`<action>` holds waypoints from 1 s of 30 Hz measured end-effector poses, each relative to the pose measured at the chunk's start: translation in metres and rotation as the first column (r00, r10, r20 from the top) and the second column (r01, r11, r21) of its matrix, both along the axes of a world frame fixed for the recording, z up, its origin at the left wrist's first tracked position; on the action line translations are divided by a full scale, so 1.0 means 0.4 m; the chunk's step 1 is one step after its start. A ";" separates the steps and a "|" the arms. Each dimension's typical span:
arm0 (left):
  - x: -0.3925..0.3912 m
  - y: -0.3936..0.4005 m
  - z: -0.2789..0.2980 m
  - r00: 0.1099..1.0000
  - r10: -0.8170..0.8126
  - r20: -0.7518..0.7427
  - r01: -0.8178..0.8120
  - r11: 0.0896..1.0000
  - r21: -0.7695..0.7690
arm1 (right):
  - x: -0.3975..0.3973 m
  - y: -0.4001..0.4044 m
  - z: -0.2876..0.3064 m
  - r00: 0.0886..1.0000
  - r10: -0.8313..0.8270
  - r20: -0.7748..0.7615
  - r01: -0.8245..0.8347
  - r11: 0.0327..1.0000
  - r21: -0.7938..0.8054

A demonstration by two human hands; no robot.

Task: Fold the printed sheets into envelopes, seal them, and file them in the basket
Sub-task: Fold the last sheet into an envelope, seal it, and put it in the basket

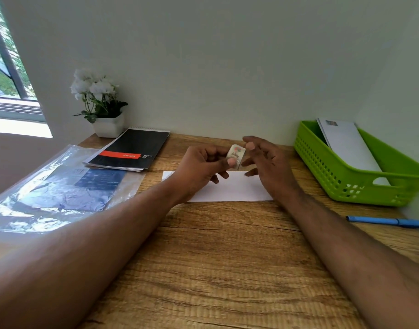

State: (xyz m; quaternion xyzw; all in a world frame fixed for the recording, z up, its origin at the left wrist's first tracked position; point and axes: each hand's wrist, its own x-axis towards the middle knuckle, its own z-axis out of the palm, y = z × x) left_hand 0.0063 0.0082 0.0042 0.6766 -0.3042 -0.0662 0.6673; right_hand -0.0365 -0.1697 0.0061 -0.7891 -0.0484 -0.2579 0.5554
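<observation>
Pinched in the left hand (199,167), a small sticker (237,156) sits above the white envelope (229,188) on the desk (227,257); right hand (265,160) loose-fingered, holding nothing. Recommend peeling cleanly, then pressing it across the flap; green basket (346,176) waits right
</observation>
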 end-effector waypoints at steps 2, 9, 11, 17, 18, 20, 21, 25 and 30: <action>0.002 0.000 0.000 0.997 0.014 -0.071 -0.017 0.999 -0.041 | -0.002 -0.004 0.000 0.994 -0.011 0.109 0.031 0.982 -0.188; 0.005 0.007 0.004 0.976 -0.080 -0.203 0.057 0.991 -0.118 | -0.003 -0.006 -0.009 0.969 0.058 0.240 0.037 0.928 -0.371; 0.002 0.007 0.006 0.981 -0.085 -0.172 0.068 0.992 -0.103 | -0.002 -0.006 -0.006 0.968 0.052 0.247 0.041 0.933 -0.358; 0.007 0.012 0.003 0.995 -0.064 -0.077 0.063 0.998 -0.011 | -0.005 -0.011 -0.004 0.970 0.051 0.236 0.023 0.954 -0.298; 0.008 0.013 0.002 0.996 -0.067 -0.065 0.067 0.998 0.003 | -0.003 -0.015 -0.006 0.972 0.045 0.229 0.025 0.956 -0.292; 0.009 0.015 0.001 0.997 -0.074 -0.038 0.075 0.997 0.023 | 0.003 -0.021 -0.010 0.977 0.041 0.211 0.022 0.957 -0.289; 0.009 0.016 0.000 0.997 -0.076 -0.021 0.077 0.996 0.033 | 0.006 -0.024 -0.012 0.977 0.044 0.208 0.018 0.957 -0.288; 0.007 0.017 0.000 0.996 -0.071 0.046 0.068 0.995 0.068 | 0.006 -0.026 -0.009 0.973 0.043 0.229 0.032 0.948 -0.316; 0.006 0.008 -0.009 0.971 0.014 0.240 -0.048 0.989 0.139 | 0.000 -0.015 -0.005 0.956 0.040 0.290 0.093 0.898 -0.430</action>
